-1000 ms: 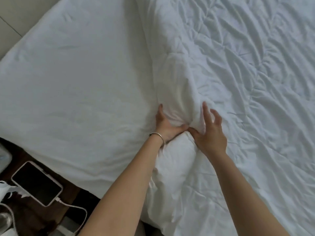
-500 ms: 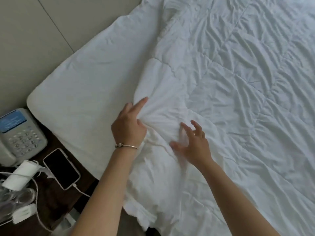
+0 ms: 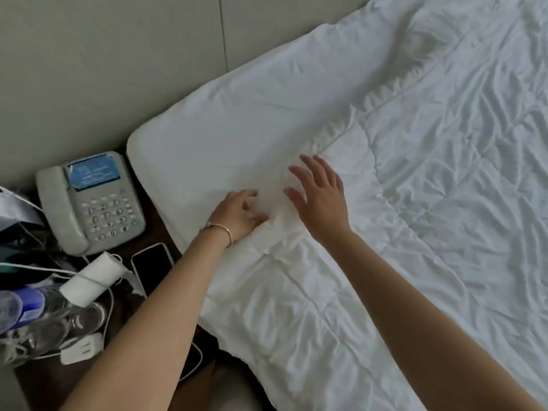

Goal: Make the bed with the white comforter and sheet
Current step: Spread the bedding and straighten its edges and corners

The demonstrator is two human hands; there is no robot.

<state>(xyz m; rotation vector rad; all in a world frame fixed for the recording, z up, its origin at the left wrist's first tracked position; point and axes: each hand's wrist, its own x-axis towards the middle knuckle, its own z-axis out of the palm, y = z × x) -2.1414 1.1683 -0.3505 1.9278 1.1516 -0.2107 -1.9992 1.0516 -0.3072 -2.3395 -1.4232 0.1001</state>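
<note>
The wrinkled white comforter (image 3: 415,218) covers the right and lower part of the bed. Its top edge runs diagonally across the smooth white sheet (image 3: 237,129), which is bare near the headboard wall. My left hand (image 3: 238,215), with a bracelet on the wrist, lies on the comforter's corner at the bed's left edge; its fingers are curled into the fabric. My right hand (image 3: 320,197) hovers or rests flat just right of it, fingers spread, holding nothing.
A dark nightstand (image 3: 50,378) stands left of the bed, crowded with a grey desk phone (image 3: 89,203), a smartphone (image 3: 152,266) on a cable, a white charger (image 3: 92,277) and clear bottles (image 3: 38,324). A grey wall (image 3: 103,69) lies behind the bed's head.
Both hands moved up toward the head of the bed, dragging the comforter's corner with them. The bunched fold is spread flat. My right hand has opened off the fabric.
</note>
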